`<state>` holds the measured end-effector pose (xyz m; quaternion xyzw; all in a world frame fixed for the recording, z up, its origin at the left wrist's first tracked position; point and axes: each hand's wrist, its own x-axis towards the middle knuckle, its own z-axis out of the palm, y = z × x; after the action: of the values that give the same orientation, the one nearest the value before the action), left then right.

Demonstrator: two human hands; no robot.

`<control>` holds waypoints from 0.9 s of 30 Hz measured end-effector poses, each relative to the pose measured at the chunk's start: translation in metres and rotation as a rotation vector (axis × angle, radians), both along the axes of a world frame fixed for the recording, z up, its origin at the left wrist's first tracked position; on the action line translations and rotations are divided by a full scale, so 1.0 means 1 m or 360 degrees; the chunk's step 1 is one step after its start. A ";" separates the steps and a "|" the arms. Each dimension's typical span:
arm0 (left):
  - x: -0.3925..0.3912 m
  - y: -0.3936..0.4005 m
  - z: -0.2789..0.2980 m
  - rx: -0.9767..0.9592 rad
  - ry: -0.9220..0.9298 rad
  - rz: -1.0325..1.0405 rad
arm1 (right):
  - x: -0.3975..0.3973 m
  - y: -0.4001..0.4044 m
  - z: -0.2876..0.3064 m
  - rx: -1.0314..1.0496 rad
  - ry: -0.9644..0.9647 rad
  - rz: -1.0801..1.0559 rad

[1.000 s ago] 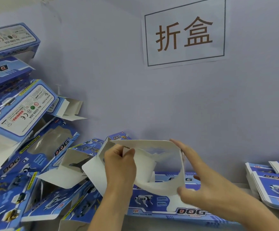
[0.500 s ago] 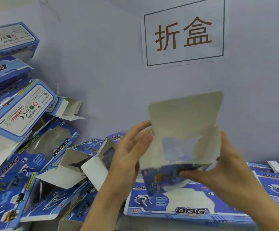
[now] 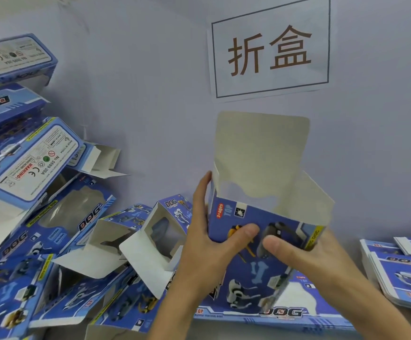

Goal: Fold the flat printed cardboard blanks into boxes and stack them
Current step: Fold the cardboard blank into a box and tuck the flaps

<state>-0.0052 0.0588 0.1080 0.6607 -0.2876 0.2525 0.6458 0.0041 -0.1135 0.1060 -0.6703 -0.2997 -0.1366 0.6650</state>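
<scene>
I hold a blue printed DOG box (image 3: 256,261) upright in front of me, opened into a tube with its grey top flap (image 3: 261,153) standing straight up. My left hand (image 3: 209,244) grips the box's left side, thumb across the printed front. My right hand (image 3: 302,253) grips the right side, thumb pressed on the front beside the left thumb. A flat printed blank (image 3: 297,312) lies on the table under the box. Folded boxes (image 3: 60,217) are piled at the left.
A stack of flat blanks (image 3: 400,271) sits at the right edge of the table. The pile of folded boxes leans against the wall at left, several with open flaps. A paper sign (image 3: 270,47) hangs on the grey wall behind.
The box was turned from lying open-end-forward to standing upright, printed front toward me. Both hands shifted so the thumbs press its front; the top flap now stands up.
</scene>
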 end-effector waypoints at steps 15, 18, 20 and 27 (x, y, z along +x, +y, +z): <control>-0.006 -0.013 0.011 -0.0037 0.0499 -0.0162 | 0.000 -0.017 -0.002 0.0197 0.0082 -0.0435; -0.002 -0.025 0.007 -0.0135 0.0312 0.0042 | 0.001 -0.016 0.001 0.0249 0.0251 -0.0073; 0.001 -0.025 0.005 -0.0218 0.0223 0.0273 | -0.006 -0.007 0.016 0.0316 0.0384 0.0298; 0.009 -0.014 0.001 -0.0326 0.0234 0.0307 | -0.007 0.002 0.016 0.0078 -0.0002 -0.0051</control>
<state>0.0035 0.0448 0.1085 0.6326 -0.1473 0.2922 0.7019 -0.0028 -0.1112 0.1217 -0.6583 -0.2860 -0.1550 0.6789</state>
